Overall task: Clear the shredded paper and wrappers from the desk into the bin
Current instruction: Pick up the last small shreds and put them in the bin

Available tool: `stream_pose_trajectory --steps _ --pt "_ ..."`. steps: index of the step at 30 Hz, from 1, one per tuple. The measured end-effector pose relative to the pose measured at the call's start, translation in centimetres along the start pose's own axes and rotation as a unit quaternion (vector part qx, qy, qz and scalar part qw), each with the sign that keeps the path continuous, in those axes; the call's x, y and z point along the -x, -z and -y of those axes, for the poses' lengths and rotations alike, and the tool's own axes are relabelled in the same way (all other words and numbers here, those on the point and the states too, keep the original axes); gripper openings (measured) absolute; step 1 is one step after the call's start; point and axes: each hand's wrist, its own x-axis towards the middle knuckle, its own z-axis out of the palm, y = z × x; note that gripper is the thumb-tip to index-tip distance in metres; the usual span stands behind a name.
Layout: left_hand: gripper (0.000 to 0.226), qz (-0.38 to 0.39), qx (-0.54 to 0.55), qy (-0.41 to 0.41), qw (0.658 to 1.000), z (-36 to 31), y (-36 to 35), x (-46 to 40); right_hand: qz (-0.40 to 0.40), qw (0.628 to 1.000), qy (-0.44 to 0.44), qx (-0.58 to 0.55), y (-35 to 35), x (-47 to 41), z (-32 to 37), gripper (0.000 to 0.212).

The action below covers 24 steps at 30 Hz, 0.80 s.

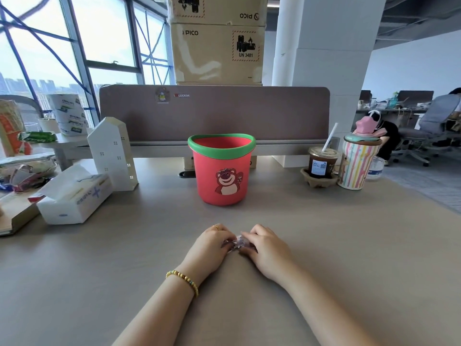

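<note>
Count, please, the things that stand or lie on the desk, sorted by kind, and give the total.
Bins: 1, red bin
Drink cups: 2, iced coffee, striped tumbler
Tissue boxes: 1, tissue box
House-shaped ornaments: 1, white house
Scrap bundles: 1, paper scraps between left hand and right hand
Total: 6

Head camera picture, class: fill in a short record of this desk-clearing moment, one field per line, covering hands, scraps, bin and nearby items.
left hand: on the desk, fingers curled round the scraps
right hand: opposite it, fingers curled on the same scraps
scraps: small crumpled bundle pressed between both hands, on the desk
bin: red with green rim, upright, beyond the hands; inside not visible
tissue box: left of the bin
iced drink: right of the bin, in a cardboard holder
desk: grey
</note>
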Motion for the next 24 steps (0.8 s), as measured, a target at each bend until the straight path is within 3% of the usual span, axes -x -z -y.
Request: stream_pose_trajectory --steps 13,19,24 --pt "0.015 -0.028 0.036 0.032 0.998 -0.2 0.2 0.0 -0.015 1.000 -0.013 -0.006 0.0 0.0 0.7 0.020" --pt "0.012 -0.052 0.072 0.052 0.995 -0.3 1.0 -0.3 -0.035 0.986 -0.059 -0.151 1.1 -0.1 0.4 0.009" --pt "0.012 -0.087 0.119 0.062 0.987 -0.9 3.3 -1.5 -0.052 0.941 -0.122 -0.312 2.6 -0.8 0.7 0.016"
